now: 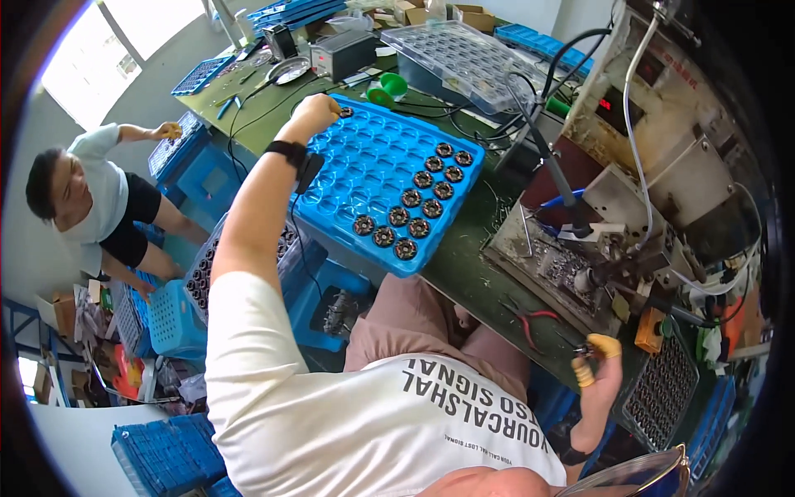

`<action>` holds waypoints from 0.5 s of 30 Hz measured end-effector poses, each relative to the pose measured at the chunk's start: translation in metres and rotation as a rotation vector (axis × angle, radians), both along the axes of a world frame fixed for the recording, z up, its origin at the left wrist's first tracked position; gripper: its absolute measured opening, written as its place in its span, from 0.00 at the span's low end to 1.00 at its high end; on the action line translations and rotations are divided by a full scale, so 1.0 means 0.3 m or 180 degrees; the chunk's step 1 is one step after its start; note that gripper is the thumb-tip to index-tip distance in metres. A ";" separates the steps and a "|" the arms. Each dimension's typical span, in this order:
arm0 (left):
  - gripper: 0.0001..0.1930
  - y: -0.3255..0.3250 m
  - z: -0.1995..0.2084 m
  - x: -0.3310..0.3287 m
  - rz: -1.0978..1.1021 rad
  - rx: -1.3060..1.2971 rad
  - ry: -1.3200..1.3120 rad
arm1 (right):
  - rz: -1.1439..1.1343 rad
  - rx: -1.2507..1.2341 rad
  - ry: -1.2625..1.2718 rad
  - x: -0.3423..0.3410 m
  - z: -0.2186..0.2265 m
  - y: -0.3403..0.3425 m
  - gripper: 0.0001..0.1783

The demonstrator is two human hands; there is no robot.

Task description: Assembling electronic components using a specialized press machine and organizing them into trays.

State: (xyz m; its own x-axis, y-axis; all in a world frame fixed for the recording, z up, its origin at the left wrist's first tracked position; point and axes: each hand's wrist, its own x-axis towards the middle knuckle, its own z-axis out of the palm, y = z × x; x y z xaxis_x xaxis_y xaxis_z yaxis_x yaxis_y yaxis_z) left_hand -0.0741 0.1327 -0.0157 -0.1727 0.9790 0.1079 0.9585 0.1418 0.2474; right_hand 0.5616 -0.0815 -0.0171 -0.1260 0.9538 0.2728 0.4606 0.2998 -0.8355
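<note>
Overhanging the tray's (364, 174) far corner, the left hand (315, 116) pinches a coil (346, 112); right hand (604, 371) holds a dark part (585, 351).

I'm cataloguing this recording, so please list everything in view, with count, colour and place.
parts tray: one, blue, centre
round parts: thirteen, dark, tray's right side and near edge; another at its far left corner
table: one, green, centre to right
machine: one, beige and grey, right
pliers: one pair, red-handled, table's near edge
metal box: one, grey, table's far end
loaded tray: one, dark, lower right
basket: one, teal, left
crates: several, blue, lower left
other person: one, light top, black shorts, left
small background clutter: uncountable
shirt: one, white, bottom
left grip: one, black wristband, tray's far left corner
right grip: one, yellow finger covers, lower right, around a small dark part
</note>
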 end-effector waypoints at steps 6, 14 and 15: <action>0.19 0.075 -0.041 0.015 0.0614 -0.0316 0.0478 | 0.0593 -0.0163 -0.0529 -0.244 0.064 0.058 0.21; 0.19 0.082 -0.042 0.065 0.0901 -0.0035 0.0209 | 0.1193 0.1331 -0.0523 -0.799 -0.036 0.363 0.21; 0.20 0.082 -0.041 0.073 0.0895 0.0055 0.0307 | 0.1296 0.1310 -0.0510 -0.871 -0.056 0.393 0.20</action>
State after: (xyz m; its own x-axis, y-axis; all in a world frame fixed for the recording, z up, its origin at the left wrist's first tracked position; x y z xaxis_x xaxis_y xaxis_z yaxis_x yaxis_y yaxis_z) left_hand -0.0520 0.1572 -0.0281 -0.4251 0.8921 0.1531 0.9014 0.4017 0.1617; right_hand 0.3004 0.0364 -0.0337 -0.5292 0.6402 0.5569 0.3513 0.7627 -0.5430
